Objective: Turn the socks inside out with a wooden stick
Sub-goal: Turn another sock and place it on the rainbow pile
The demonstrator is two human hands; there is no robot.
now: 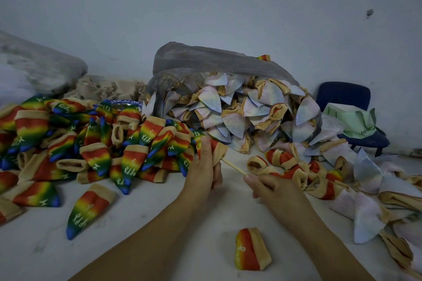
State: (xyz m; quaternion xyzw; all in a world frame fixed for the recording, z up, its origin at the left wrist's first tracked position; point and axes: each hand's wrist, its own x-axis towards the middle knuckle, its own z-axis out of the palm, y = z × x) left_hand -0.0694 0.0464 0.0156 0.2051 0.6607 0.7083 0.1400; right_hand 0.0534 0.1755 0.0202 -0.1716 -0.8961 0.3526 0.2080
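My left hand [204, 171] grips a rainbow sock [217, 149] with a tan cuff, held upright above the white table. A thin wooden stick [234, 167] runs from that sock's cuff down to my right hand [271, 187], which pinches its near end. How far the stick reaches inside the sock is hidden. A heap of rainbow socks [91, 143], print side out, covers the table to the left. Pale inside-out socks [239, 112] spill from a grey plastic bag [205, 57] behind my hands.
One rainbow sock [252, 250] lies between my forearms and another [88, 210] lies left of them. Half-turned socks [296, 166] are strewn on the right. A blue chair [347, 98] with green cloth stands at the far right. A white wall rises behind.
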